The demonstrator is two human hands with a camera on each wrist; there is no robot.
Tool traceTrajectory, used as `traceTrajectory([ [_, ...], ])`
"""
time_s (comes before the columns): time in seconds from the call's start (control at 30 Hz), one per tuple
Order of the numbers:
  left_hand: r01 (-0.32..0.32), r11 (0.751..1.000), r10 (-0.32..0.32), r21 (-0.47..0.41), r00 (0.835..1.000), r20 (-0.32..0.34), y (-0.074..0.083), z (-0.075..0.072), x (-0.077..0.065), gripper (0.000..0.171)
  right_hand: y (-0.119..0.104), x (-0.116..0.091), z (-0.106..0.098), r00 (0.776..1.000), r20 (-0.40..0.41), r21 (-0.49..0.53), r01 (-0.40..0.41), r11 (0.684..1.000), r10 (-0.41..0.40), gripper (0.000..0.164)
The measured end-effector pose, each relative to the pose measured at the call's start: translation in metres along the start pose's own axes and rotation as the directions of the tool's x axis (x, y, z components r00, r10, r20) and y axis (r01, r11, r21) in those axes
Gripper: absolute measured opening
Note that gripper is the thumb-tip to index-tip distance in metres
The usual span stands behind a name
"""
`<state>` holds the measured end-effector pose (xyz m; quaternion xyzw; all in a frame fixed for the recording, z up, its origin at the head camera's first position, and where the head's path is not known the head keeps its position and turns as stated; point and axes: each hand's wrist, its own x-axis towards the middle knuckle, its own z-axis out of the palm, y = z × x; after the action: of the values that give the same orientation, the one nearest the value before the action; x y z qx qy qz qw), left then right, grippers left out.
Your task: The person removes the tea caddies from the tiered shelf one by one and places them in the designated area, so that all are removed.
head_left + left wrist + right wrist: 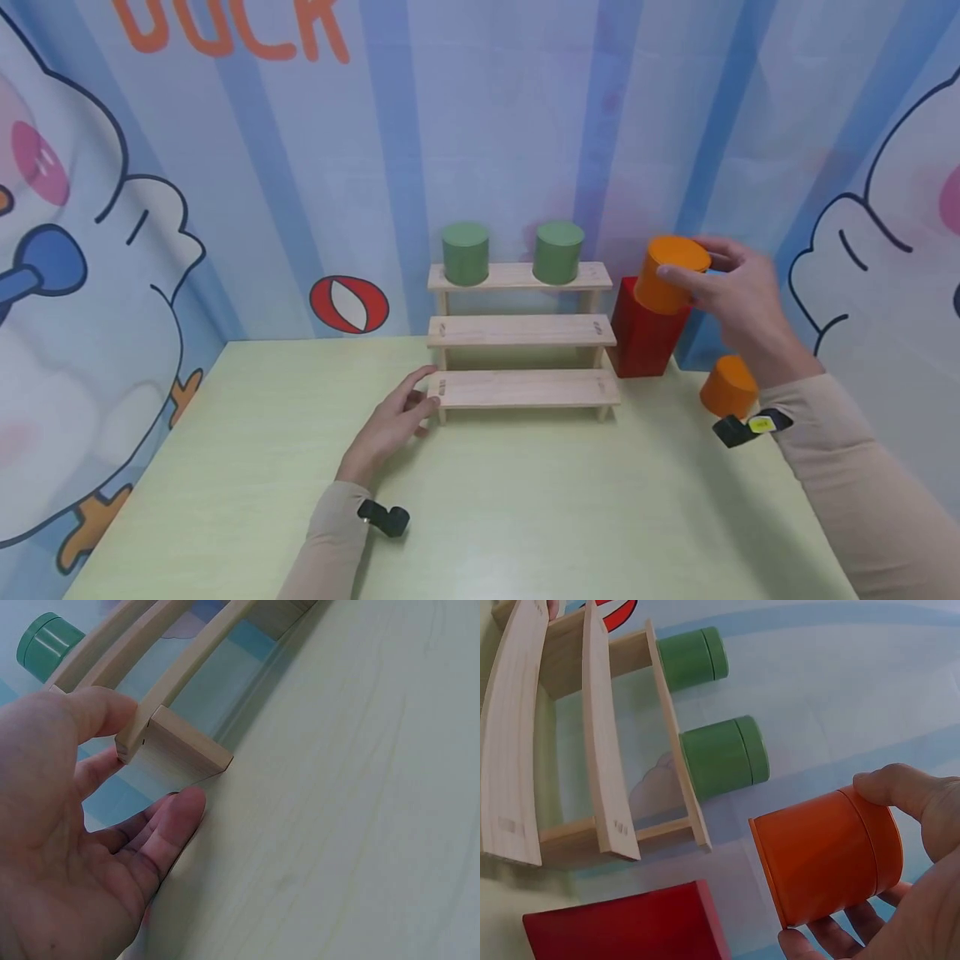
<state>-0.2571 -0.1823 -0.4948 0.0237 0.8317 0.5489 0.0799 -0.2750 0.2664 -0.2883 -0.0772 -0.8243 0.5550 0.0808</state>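
Note:
My right hand [738, 292] grips an orange lidded canister [660, 287] by its sides, thumb on one side and fingers on the other. The canister is held in the air above a red block [643, 346]; a gap between them shows in the right wrist view. At the left end of a three-step wooden rack [522, 388] is my left hand [393, 425], its thumb and a finger pinching the end of the lowest step. Two green lidded canisters [465, 254] stand upright and apart on the rack's top step.
A second orange canister [729, 387] stands on the pale table [495, 500] at the right, near my right wrist. Behind the rack rises a blue striped backdrop [495, 125] with cartoon ducks printed on it.

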Motion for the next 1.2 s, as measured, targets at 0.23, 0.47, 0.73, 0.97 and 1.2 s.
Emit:
traceTrajectory([
  [0.23, 0.003, 1.000, -0.003, 0.009, 1.000, -0.004, 0.001, 0.000, -0.001, 0.061, 0.018, -0.001, -0.007, 0.999, 0.020, -0.021, -0.041, 0.999, 0.041, 0.102],
  [0.47, 0.019, 1.000, -0.019, 0.005, 1.000, -0.001, 0.001, 0.000, -0.001, 0.062, 0.037, -0.004, -0.006, 0.998, 0.016, -0.072, -0.064, 0.995, 0.065, 0.105],
  [0.73, 0.022, 1.000, -0.022, 0.007, 1.000, 0.000, 0.000, -0.001, 0.000, 0.062, 0.048, -0.007, -0.007, 0.997, -0.012, -0.020, -0.074, 0.997, 0.074, 0.103],
  [0.97, 0.020, 1.000, -0.020, 0.007, 1.000, 0.004, 0.001, 0.000, -0.001, 0.062, 0.053, -0.011, -0.014, 0.998, 0.019, -0.046, -0.065, 0.997, 0.066, 0.103],
  [1.2, 0.020, 1.000, -0.020, 0.013, 1.000, -0.002, 0.001, 0.000, 0.000, 0.062, 0.061, -0.015, -0.016, 0.996, 0.033, -0.077, -0.079, 0.994, 0.082, 0.104],
])
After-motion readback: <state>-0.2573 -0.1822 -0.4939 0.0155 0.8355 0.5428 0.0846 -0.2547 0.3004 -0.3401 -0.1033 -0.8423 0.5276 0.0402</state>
